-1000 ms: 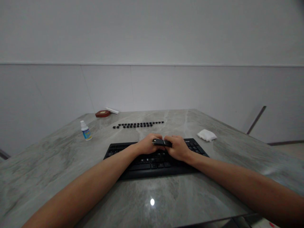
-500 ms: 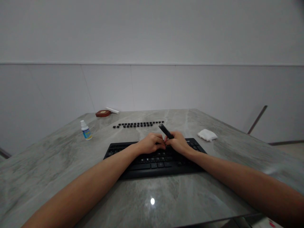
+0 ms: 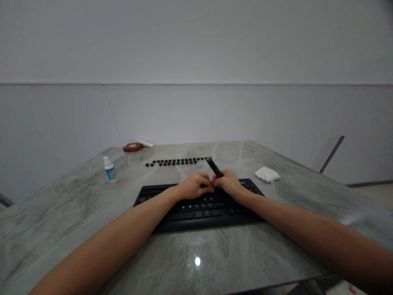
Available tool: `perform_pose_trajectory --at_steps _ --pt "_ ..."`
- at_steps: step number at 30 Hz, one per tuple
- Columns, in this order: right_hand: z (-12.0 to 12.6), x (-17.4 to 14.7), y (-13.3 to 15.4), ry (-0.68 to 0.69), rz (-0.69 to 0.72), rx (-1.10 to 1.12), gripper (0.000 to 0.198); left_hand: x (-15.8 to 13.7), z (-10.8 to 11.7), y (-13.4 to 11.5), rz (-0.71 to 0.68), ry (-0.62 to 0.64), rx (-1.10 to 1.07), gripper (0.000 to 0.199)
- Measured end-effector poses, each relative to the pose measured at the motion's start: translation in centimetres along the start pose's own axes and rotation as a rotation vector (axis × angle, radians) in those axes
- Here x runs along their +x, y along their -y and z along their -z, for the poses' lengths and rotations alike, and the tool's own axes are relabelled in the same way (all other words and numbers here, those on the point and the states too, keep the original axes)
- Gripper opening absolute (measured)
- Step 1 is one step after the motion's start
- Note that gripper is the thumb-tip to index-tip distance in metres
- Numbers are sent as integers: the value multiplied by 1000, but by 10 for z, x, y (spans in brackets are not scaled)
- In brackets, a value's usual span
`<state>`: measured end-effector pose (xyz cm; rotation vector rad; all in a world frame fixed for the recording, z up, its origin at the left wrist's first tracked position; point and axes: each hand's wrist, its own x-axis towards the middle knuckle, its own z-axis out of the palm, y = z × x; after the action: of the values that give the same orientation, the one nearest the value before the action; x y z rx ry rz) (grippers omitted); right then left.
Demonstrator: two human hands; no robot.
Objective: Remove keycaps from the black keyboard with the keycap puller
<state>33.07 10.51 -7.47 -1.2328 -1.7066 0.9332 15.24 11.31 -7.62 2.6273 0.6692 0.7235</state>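
A black keyboard point(image 3: 187, 219) lies in front of me, with several keycaps gone from it. My right hand point(image 3: 229, 183) is closed around a slim black tool point(image 3: 214, 167) whose upper end points up and left; its lower end is hidden by my fingers, so its kind cannot be told. Beside it, over the upper middle of the keyboard, my left hand point(image 3: 195, 185) has its fingers curled together, its fingertips close to those of my right hand. Whatever the left fingers pinch is too small to make out. Behind the keyboard, removed black keycaps point(image 3: 173, 162) stand in two rows.
A small white spray bottle point(image 3: 111, 170) with a blue label stands at the left. Folded white cloth or tissue point(image 3: 267, 174) lies at the right. Toward the back left are a reddish-brown box point(image 3: 132, 148) and a white strip-like object point(image 3: 145, 143) on the marble-patterned table point(image 3: 172, 266).
The upper end of the black tool has tipped slightly upward in my right hand. Both hands otherwise stay almost in place at the keyboard.
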Motion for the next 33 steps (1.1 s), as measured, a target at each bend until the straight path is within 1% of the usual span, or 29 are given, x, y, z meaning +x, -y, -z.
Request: perform_pose_trajectory --at_steps 7,11,14,17,20,23,27,28,30,33 --pt "-2 -4 0 -18 36 13 13 -1 1 -3 -3 2 25 10" --pt "-3 -7 -2 -30 99 -6 14 0 1 -5 -33 11 47 10" --pt "-1 -11 -3 -108 155 -6 15 1 0 -6 -37 6 46 12" --pt "2 -14 -1 -179 153 -6 15 3 -3 -7 -50 4 61 12" --pt "5 -12 -1 -163 136 -14 15 3 -5 -7 -81 -7 64 13" --pt "5 -11 -1 -147 125 3 15 3 -5 -6 -79 -26 48 11" --pt "6 -14 -2 -171 168 84 14 2 -5 -5 -49 -34 -4 6" --pt "6 -15 -2 -184 166 105 16 2 -5 -5 -31 -45 -32 6" --pt "8 -13 1 -217 140 143 22 2 -5 -4 42 -116 -158 8" --pt "11 3 9 -293 79 246 23 4 -3 0 217 -329 -484 24"
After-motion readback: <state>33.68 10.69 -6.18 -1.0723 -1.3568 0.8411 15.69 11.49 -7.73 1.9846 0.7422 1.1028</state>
